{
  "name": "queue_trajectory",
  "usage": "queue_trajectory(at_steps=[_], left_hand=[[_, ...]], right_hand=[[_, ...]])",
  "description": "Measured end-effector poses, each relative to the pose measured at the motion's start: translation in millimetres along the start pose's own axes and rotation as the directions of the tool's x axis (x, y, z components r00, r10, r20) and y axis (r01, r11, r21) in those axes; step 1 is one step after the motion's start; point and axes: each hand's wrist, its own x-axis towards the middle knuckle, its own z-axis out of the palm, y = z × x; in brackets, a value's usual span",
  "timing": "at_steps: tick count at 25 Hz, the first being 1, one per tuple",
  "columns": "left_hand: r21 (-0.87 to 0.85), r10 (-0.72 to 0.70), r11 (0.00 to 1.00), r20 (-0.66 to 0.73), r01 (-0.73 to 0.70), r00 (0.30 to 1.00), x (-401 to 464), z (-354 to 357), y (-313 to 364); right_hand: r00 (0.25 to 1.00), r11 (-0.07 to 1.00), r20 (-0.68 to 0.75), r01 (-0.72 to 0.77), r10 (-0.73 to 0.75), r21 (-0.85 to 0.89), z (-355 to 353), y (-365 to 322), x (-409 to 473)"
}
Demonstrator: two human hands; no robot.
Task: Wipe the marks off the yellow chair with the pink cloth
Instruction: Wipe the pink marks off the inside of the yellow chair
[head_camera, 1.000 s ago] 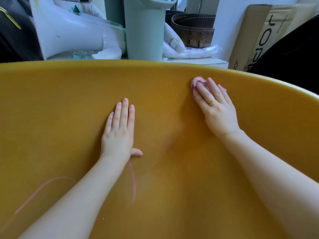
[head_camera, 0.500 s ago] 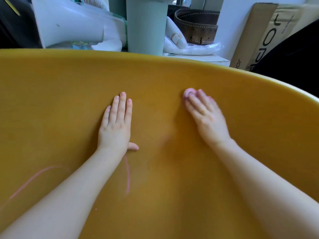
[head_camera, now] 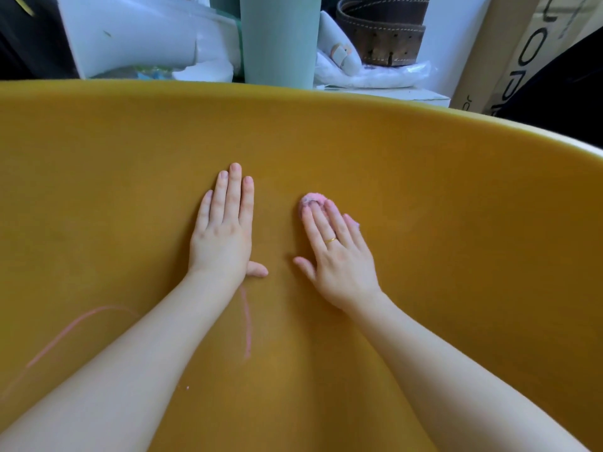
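With flat fingers, the right hand [head_camera: 339,256] is pressing the pink cloth [head_camera: 311,200] on the yellow chair [head_camera: 456,190], risking missing the pink marks [head_camera: 246,324] beside the flat, open left hand [head_camera: 225,236].

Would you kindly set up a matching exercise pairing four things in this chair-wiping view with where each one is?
Things:
1. pink cloth
2. left hand
3. pink marks
4. brown belt

Places:
A. behind the chair's rim, on the white packaging
B. flat on the yellow chair, fingers straight, holding nothing
C. under the fingertips of the right hand
D. on the seat near the left forearm

Pairs: 1-C, 2-B, 3-D, 4-A
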Motion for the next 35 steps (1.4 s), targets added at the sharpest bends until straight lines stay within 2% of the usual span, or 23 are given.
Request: queue_trajectory(at_steps=[4, 6, 9, 10, 12, 14, 15, 19, 22, 24, 26, 28, 31, 32, 35], left_hand=[[0.002, 0.002, 1.0, 0.004, -0.002, 1.0, 1, 1, -2], [-0.008, 0.003, 1.0, -0.002, -0.003, 1.0, 2, 3, -3], [-0.02, 0.011, 1.0, -0.026, -0.011, 1.0, 3, 6, -3], [-0.03, 0.016, 0.999, -0.036, -0.017, 0.999, 3, 7, -3], [-0.048, 0.022, 0.999, -0.044, -0.024, 0.999, 2, 7, -3], [-0.054, 0.018, 0.998, -0.038, -0.02, 0.999, 2, 6, -4], [-0.047, 0.015, 0.999, -0.03, -0.016, 0.999, 3, 6, -4], [-0.019, 0.01, 1.0, -0.002, -0.01, 1.0, 3, 6, -4], [-0.027, 0.011, 1.0, -0.02, -0.011, 1.0, 3, 6, -3], [-0.022, 0.013, 1.0, -0.024, -0.013, 1.0, 2, 4, -4], [-0.01, 0.013, 1.0, -0.026, -0.013, 1.0, 0, 2, -5], [0.001, 0.001, 1.0, -0.013, -0.001, 1.0, -1, 1, -2], [0.058, -0.035, 0.998, 0.016, 0.034, 0.999, -7, -2, 7], [0.083, -0.033, 0.996, 0.027, 0.031, 0.999, -10, -2, 10], [0.118, -0.004, 0.993, 0.038, 0.0, 0.999, -13, 2, 10]], right_hand=[[0.979, 0.969, -0.172, -0.141, 0.106, -0.203, -16, 53, 33], [0.971, 0.973, -0.193, -0.169, 0.138, -0.156, -12, 54, 46], [0.938, 0.961, -0.218, -0.276, 0.271, 0.01, 2, 13, 66], [0.94, 0.965, -0.218, -0.261, 0.263, 0.037, 7, -3, 69], [0.966, 0.991, -0.222, -0.136, 0.136, 0.014, 12, -24, 71], [0.976, 0.996, -0.219, 0.001, -0.02, -0.085, 7, -14, 68], [0.978, 0.993, -0.204, 0.023, -0.047, -0.119, 1, 1, 65], [0.972, 0.967, -0.19, -0.176, 0.141, -0.186, -38, 85, 46], [0.952, 0.956, -0.185, -0.27, 0.246, -0.117, -34, 86, 44], [0.972, 0.979, -0.121, -0.202, 0.2, -0.008, -13, 46, 31], [0.998, 0.996, 0.052, -0.044, 0.04, 0.078, 2, -4, -7], [0.98, 0.99, 0.163, 0.101, -0.117, 0.1, 5, -36, -44], [0.936, 0.963, 0.226, 0.262, -0.27, 0.062, -8, -14, -42], [0.947, 0.97, 0.212, 0.24, -0.24, 0.027, -15, 5, -31], [0.999, 0.985, 0.02, -0.021, 0.025, -0.171, -40, 72, -3]])
